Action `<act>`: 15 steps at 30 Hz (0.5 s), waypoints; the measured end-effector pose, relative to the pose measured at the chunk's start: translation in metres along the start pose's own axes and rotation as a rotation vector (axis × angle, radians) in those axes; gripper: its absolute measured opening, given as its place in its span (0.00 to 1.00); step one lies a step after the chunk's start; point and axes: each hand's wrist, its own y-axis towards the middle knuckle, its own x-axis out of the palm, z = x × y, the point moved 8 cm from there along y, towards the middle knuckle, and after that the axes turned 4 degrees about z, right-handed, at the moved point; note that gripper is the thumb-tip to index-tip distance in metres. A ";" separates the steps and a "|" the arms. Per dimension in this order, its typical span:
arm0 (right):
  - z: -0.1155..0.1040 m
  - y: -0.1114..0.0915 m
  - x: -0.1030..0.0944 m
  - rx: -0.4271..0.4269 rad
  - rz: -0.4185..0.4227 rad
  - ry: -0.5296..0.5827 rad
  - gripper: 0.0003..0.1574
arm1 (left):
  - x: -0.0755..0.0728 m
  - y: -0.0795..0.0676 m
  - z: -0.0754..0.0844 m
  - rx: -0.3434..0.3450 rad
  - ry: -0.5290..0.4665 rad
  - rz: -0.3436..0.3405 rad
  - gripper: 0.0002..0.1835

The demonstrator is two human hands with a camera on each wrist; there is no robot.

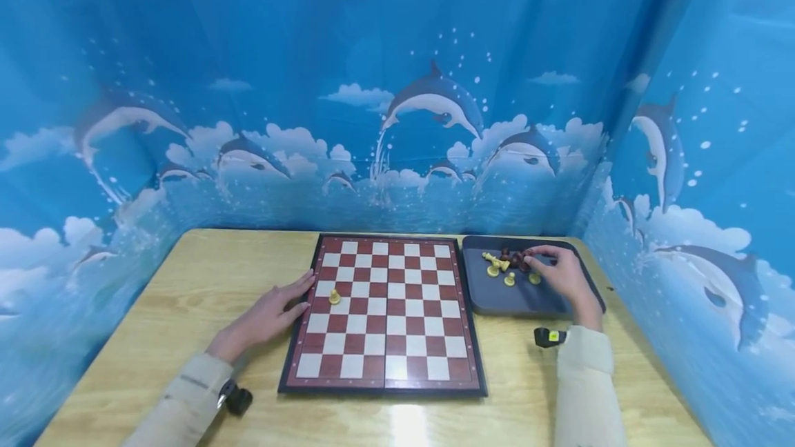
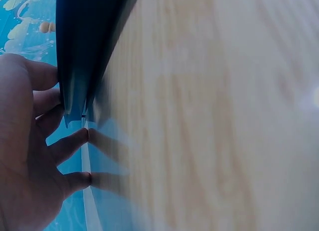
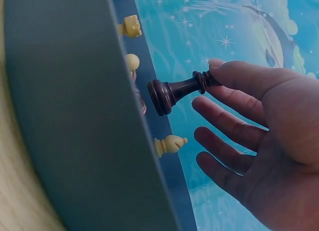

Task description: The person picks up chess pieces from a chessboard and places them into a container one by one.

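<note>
Nearest on the bench (image 1: 186,295) lies the chessboard (image 1: 385,316), red and white squares in a dark frame. The left hand (image 1: 267,316) rests flat on the bench at the board's left edge, fingers straight and relaxed, tips touching the frame; it holds nothing. In the left wrist view its fingers (image 2: 70,144) lie spread against the board's dark rim. One pale pawn (image 1: 335,296) stands upright on the board's left side, just beside those fingertips.

Farther right, touching the board's far right edge, sits a dark tray (image 1: 497,299) with a cluster of pale and dark pieces in its far part. The right hand (image 1: 562,274) is over the tray. The right wrist view shows it pinching a dark piece (image 3: 177,91) by the top between thumb and forefinger, other fingers loosely extended, with pale pieces (image 3: 169,144) in the tray beside it.
</note>
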 end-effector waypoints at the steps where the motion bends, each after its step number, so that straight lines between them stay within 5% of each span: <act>1: 0.002 0.000 0.001 0.008 -0.005 -0.002 0.21 | 0.001 -0.001 0.000 0.001 -0.001 0.000 0.30; 15: 0.013 0.001 0.008 0.035 -0.004 -0.021 0.21 | 0.000 -0.002 -0.001 0.003 -0.006 0.023 0.29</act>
